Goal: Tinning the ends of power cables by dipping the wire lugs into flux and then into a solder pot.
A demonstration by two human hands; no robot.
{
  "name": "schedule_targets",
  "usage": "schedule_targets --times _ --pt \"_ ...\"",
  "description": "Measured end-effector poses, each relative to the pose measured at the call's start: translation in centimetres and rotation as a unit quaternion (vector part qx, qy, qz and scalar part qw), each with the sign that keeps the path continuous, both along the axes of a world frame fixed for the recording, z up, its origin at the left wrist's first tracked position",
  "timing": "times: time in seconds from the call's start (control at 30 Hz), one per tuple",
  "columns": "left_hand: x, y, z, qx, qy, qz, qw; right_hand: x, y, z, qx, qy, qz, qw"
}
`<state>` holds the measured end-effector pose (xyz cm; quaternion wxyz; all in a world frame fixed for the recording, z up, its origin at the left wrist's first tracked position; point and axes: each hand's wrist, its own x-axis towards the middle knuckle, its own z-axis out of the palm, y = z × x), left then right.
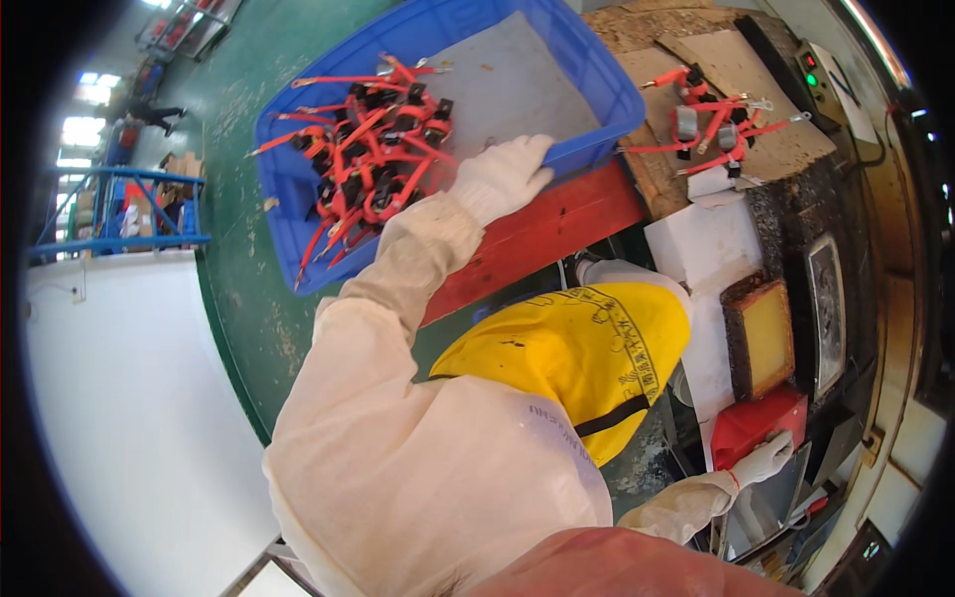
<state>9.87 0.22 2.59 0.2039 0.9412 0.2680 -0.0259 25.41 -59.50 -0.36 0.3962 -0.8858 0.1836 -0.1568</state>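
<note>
My left hand [502,177], in a white glove, reaches over the near edge of a large blue plastic bin [622,104]. Its fingers and thumb are closed about the bin's rim. To the left of that hand, inside the bin, lies a tangled pile of red cable assemblies [373,149] with metal lugs and black parts. Low on the right, my gloved right hand [764,460] lies with outstretched fingers at the edge of a red sheet or cloth [751,426]. A dark, smooth panel [761,512] is just below it.
More red cable assemblies with silvery round parts [711,124] lie on a cardboard-covered bench [796,164]. Along the right stand a yellow-topped block in a dark frame [766,341], a metal-framed plate [826,313] and a control box with lights [814,75]. A red board [542,234] is below the bin.
</note>
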Motion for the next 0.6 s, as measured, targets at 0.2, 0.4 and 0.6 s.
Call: schedule_targets --times 0.2,0.4,0.6 --pt "-2.4 -1.0 -0.1 -0.005 -0.174 -0.001 0.985 0.0 -0.4 -0.1 -0.028 -0.012 0.009 1.000" --pt "-6.8 2.6 0.4 -0.099 -0.202 0.039 0.974 -0.5 0.1 0.2 -0.041 -0.023 0.027 0.999" --pt "-9.0 10.5 0.1 0.091 -0.059 0.294 0.950 -0.4 -0.9 -0.5 -0.034 -0.036 0.037 0.998"
